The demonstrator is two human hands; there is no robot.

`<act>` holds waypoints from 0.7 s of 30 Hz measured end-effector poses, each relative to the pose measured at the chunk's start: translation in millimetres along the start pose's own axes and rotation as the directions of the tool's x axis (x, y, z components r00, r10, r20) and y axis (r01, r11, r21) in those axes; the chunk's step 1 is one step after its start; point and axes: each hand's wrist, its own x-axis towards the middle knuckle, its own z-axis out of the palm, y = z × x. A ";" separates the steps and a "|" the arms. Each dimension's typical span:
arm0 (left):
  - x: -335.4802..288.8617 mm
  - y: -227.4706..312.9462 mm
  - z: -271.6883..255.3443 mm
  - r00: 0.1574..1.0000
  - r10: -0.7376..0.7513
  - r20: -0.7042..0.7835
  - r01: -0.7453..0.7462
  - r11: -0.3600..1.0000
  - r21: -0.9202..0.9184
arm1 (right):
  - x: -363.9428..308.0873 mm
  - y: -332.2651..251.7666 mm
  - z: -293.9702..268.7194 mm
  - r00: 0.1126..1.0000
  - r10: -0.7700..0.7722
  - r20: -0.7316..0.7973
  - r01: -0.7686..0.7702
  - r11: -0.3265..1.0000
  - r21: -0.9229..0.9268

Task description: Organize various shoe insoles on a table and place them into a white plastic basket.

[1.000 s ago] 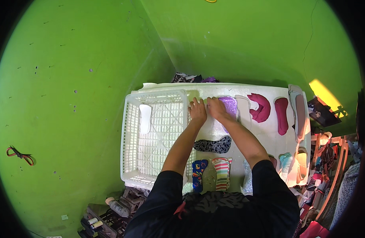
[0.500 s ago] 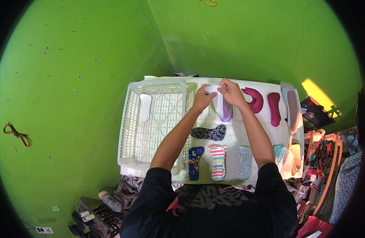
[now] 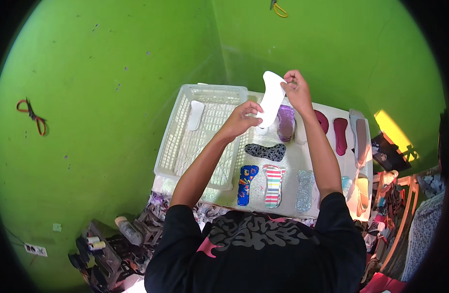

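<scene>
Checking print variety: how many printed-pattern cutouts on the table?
3: blue cutout and striped cutout side by side along the near edge of the table; black-and-white cutout beyond them. More may be hidden underneath.

In front of you, a white table (image 3: 295, 158) carries a pale, slatted plastic crate (image 3: 214, 87) on its left, and to the right of that a black-and-white patterned piece (image 3: 265, 152) lies crosswise, a purple glittery piece (image 3: 286, 124) beyond it. Along the edge nearer you lie a blue patterned piece (image 3: 247, 184), a striped piece (image 3: 273, 185) and a silvery piece (image 3: 305, 190), apart from one another. Farther right you have a dark red curved piece (image 3: 322, 122), partly hidden, a dark red sole-shaped piece (image 3: 340, 136), long grey and mauve pieces (image 3: 361, 139) and, nearer you, tan pieces (image 3: 362, 193).
</scene>
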 end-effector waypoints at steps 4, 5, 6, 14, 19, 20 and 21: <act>-36.1 19.7 -16.0 0.999 -0.039 -0.014 0.039 0.999 -0.002 | 1.4 -11.1 24.0 0.992 -0.028 0.124 0.027 1.000 0.003; -43.5 21.0 -22.4 0.997 -0.064 -0.036 0.065 0.998 0.020 | 1.6 -15.4 31.9 0.981 -0.008 0.192 0.014 1.000 -0.028; -50.9 22.2 -29.0 0.994 -0.090 -0.059 0.092 0.995 0.041 | 1.4 -15.6 42.6 0.977 -0.014 0.213 0.018 1.000 -0.021; -96.7 -10.8 -92.9 0.944 -0.118 -0.309 0.165 0.978 0.131 | -15.8 3.1 121.4 0.920 -0.096 0.381 0.166 0.974 -0.156; -119.0 -43.7 -128.1 0.908 -0.124 -0.400 0.217 0.956 0.198 | -24.7 28.6 160.2 0.861 -0.020 0.508 0.153 0.963 -0.220; -122.3 -49.6 -134.0 0.903 -0.123 -0.412 0.218 0.956 0.194 | -26.2 35.3 168.0 0.855 -0.025 0.519 0.158 0.964 -0.214; -125.0 -55.8 -139.5 0.884 -0.136 -0.446 0.242 0.951 0.190 | -27.8 42.2 175.4 0.847 -0.001 0.531 0.141 0.964 -0.225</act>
